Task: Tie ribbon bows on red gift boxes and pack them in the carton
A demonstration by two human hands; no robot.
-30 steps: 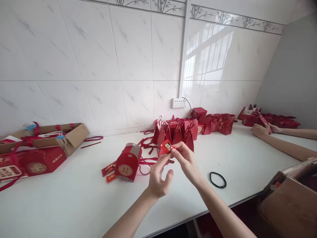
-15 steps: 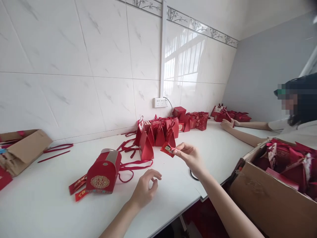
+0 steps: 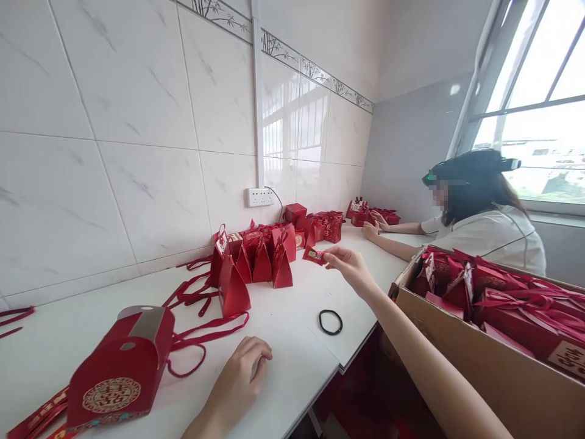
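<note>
Red packet [image 3: 314,255] pinched in right hand [image 3: 350,268].
Grip closed on packet above white desk [image 3: 292,317]; left hand [image 3: 240,381] rests loosely curled shut on desk.

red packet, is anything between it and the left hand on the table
Nothing visible. Only bare table lies between the left hand and the red packet pinched in the right hand; the hair tie sits off to one side.

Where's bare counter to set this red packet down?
Bare counter lies between the left hand and the hair tie, and from the tie up to the right hand holding the red packet. Crowded: ribbons beside the arched box, triangular boxes along the wall.
</note>
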